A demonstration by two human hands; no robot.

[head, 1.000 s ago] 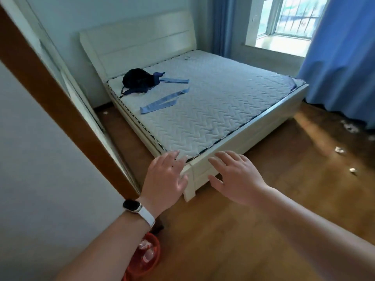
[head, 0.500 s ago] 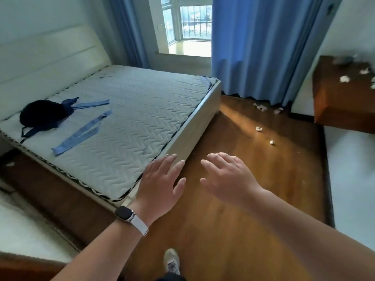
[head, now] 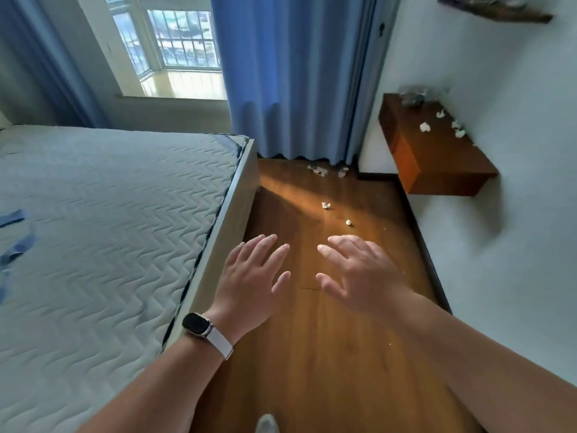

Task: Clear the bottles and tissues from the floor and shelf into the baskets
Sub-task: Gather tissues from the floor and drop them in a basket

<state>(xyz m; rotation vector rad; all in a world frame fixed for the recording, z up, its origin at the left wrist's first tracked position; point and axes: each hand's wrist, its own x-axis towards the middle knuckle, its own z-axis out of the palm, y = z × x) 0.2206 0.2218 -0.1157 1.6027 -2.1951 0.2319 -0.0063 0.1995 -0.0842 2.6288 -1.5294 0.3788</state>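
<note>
My left hand [head: 253, 276], with a watch on its wrist, and my right hand [head: 359, 270] are held out flat over the wooden floor, both open and holding nothing. Two crumpled white tissues lie on the floor ahead: one [head: 326, 205] and a smaller one [head: 348, 222]. More litter, seemingly clear bottles [head: 318, 170], lies at the foot of the blue curtain. A brown wall shelf [head: 437, 157] at the right carries several tissues [head: 424, 127] and a blurred clear item [head: 412, 95] at its far end. No basket is in view.
A bed with a bare quilted mattress [head: 109, 229] fills the left side; its frame edge [head: 224, 226] borders the floor strip. Blue curtains [head: 290, 73] hang ahead beside a window. A white wall runs along the right, with a higher shelf [head: 499, 10] at the top.
The view has swung right, from the bed and headboard toward the curtain, floor strip and wall shelf. Both hands stay open and spread in front. The red basket seen earlier is out of view.
</note>
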